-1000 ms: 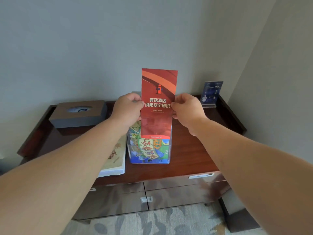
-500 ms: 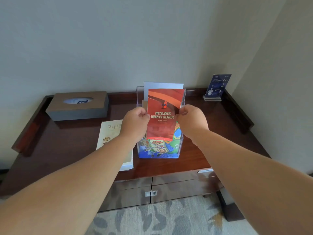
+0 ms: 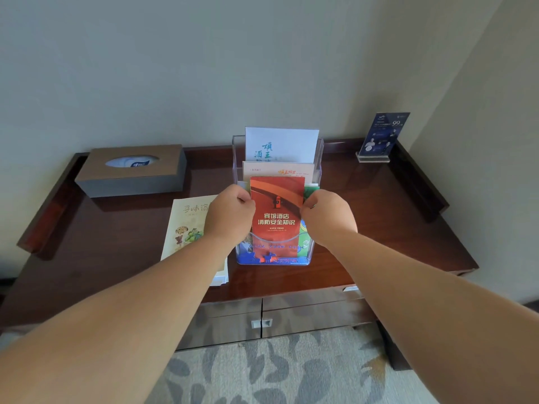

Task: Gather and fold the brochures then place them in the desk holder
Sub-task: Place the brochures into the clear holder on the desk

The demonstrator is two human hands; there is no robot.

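- Downward since the earlier frames: the red brochure has sunk from above the holder into its front pocket, and its lower edge now sits behind the clear front wall.
- The left hand and right hand each pinch one side edge of the brochure, fingers curled on the paper.
- Folded glossy paper like this is probably light, floppy and a little slippery. Holding both edges should keep it flat as it slides in.
- Inside the holder, a white leaflet stands at the rear, a beige leaflet in the middle, and a colourful leaflet behind the red brochure.
- Left of the holder, a booklet lies on the counter.
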